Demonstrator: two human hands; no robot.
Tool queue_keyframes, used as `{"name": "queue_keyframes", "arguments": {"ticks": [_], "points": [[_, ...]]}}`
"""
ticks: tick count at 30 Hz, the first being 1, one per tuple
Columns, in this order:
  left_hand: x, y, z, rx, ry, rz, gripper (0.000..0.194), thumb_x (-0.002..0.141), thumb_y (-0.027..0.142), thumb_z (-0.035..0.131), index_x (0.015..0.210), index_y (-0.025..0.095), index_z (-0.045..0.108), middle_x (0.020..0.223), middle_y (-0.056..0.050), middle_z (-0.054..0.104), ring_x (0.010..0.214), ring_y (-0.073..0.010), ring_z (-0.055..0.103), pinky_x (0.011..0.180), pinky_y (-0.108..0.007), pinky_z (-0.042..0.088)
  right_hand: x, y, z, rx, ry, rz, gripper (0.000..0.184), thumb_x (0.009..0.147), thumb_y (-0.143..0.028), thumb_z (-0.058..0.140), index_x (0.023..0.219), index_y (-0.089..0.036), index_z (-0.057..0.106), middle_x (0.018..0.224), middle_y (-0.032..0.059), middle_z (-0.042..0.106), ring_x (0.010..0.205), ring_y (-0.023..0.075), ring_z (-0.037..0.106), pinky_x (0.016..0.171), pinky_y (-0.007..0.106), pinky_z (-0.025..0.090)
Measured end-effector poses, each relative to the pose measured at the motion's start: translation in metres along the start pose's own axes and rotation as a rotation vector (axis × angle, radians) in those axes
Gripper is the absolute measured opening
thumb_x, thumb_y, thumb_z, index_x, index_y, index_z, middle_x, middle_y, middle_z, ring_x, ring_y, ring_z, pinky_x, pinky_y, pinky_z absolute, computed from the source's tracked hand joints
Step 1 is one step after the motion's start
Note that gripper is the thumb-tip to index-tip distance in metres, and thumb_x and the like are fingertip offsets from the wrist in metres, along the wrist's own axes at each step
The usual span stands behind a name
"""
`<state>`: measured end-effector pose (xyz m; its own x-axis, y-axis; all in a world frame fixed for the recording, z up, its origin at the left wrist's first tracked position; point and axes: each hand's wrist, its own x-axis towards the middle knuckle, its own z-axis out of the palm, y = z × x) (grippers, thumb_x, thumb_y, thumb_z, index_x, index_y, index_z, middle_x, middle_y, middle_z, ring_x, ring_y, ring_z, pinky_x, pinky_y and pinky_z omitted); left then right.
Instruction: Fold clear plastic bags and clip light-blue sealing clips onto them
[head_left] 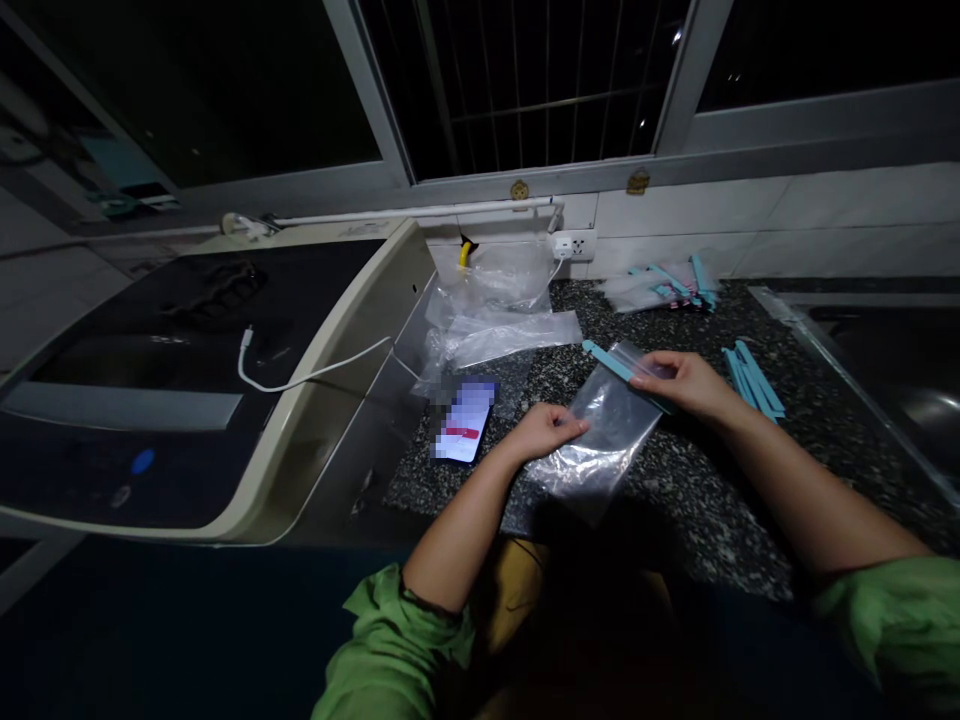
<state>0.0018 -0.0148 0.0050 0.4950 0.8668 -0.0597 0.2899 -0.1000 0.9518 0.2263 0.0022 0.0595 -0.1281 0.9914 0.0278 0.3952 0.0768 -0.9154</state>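
Observation:
A clear plastic bag (pixel 600 425) lies slanted over the dark speckled counter, its film shiny and creased. My left hand (pixel 551 430) pinches the bag's left edge between thumb and fingers. At the bag's upper end, my right hand (pixel 681 382) is closed on a long light-blue plastic strip (pixel 609 362) with a rounded end, shaped like a bag clip. The strip lies across the bag's top; whether it is inside or over the film I cannot tell. Several similar blue strips (pixel 754 380) rest in a small pile to the right of that hand.
A lit phone (pixel 465 422) lies left of my hands. Crumpled clear bags (pixel 495 325) sit behind it. A bag of blue and pink strips (pixel 667 285) lies by the wall. There is a washing machine (pixel 322 400) on the left and a sink (pixel 847 370) on the right.

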Motion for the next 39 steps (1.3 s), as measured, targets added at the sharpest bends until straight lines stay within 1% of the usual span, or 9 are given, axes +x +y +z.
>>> {"name": "queue_keyframes", "arguments": {"ticks": [3, 10, 17, 22, 26, 35, 39], "points": [[0.001, 0.0, 0.001, 0.001, 0.006, 0.01, 0.05, 0.063, 0.062, 0.055, 0.051, 0.014, 0.048, 0.049, 0.005, 0.04, 0.048, -0.0058, 0.033, 0.048, -0.022, 0.024, 0.001, 0.001, -0.005, -0.002, 0.037, -0.005, 0.048, 0.046, -0.057, 0.073, 0.069, -0.017, 0.063, 0.061, 0.0005, 0.059, 0.054, 0.0132, 0.049, 0.051, 0.026, 0.037], [0.001, 0.001, 0.003, -0.027, 0.019, 0.004, 0.05, 0.062, 0.062, 0.056, 0.052, 0.014, 0.047, 0.049, 0.006, 0.037, 0.048, -0.0058, 0.031, 0.047, -0.022, 0.022, 0.002, 0.003, -0.006, -0.01, 0.055, -0.004, 0.047, 0.046, -0.056, 0.073, 0.069, -0.017, 0.064, 0.061, 0.0007, 0.06, 0.054, 0.0138, 0.05, 0.052, 0.026, 0.038], [0.0, 0.002, 0.0, -0.003, -0.005, 0.039, 0.048, 0.063, 0.06, 0.056, 0.053, 0.014, 0.049, 0.052, 0.004, 0.041, 0.052, -0.0067, 0.035, 0.05, -0.021, 0.025, 0.003, 0.0, -0.012, 0.002, 0.084, 0.025, 0.046, 0.043, -0.055, 0.074, 0.069, -0.018, 0.064, 0.06, -0.0003, 0.059, 0.053, 0.0128, 0.048, 0.051, 0.026, 0.037], [-0.002, 0.003, -0.001, 0.017, -0.039, -0.012, 0.052, 0.062, 0.063, 0.055, 0.049, 0.015, 0.042, 0.049, 0.006, 0.034, 0.049, -0.0057, 0.03, 0.048, -0.022, 0.021, 0.005, 0.002, -0.023, -0.013, 0.157, 0.036, 0.047, 0.041, -0.055, 0.075, 0.068, -0.018, 0.064, 0.061, -0.0002, 0.06, 0.053, 0.0129, 0.049, 0.05, 0.026, 0.037], [-0.002, 0.004, 0.0, 0.02, -0.037, 0.004, 0.055, 0.061, 0.066, 0.054, 0.046, 0.016, 0.04, 0.048, 0.006, 0.031, 0.048, -0.0052, 0.027, 0.047, -0.022, 0.019, 0.008, 0.008, -0.03, -0.031, 0.199, 0.015, 0.048, 0.041, -0.057, 0.074, 0.067, -0.019, 0.063, 0.061, -0.0003, 0.06, 0.053, 0.0132, 0.049, 0.05, 0.026, 0.037], [-0.001, 0.003, 0.0, 0.008, -0.075, 0.009, 0.055, 0.061, 0.067, 0.054, 0.047, 0.016, 0.04, 0.048, 0.007, 0.031, 0.048, -0.0052, 0.026, 0.048, -0.023, 0.02, 0.008, 0.008, -0.03, -0.059, 0.188, 0.019, 0.05, 0.042, -0.061, 0.072, 0.068, -0.019, 0.063, 0.06, -0.0001, 0.059, 0.053, 0.0133, 0.048, 0.05, 0.026, 0.036], [-0.001, 0.002, -0.001, -0.006, -0.084, 0.016, 0.051, 0.061, 0.064, 0.057, 0.05, 0.015, 0.044, 0.049, 0.006, 0.035, 0.049, -0.0058, 0.031, 0.05, -0.022, 0.023, 0.006, 0.006, -0.028, -0.039, 0.151, 0.022, 0.048, 0.042, -0.059, 0.074, 0.066, -0.019, 0.063, 0.058, -0.0006, 0.059, 0.051, 0.0131, 0.048, 0.048, 0.025, 0.036]]}}
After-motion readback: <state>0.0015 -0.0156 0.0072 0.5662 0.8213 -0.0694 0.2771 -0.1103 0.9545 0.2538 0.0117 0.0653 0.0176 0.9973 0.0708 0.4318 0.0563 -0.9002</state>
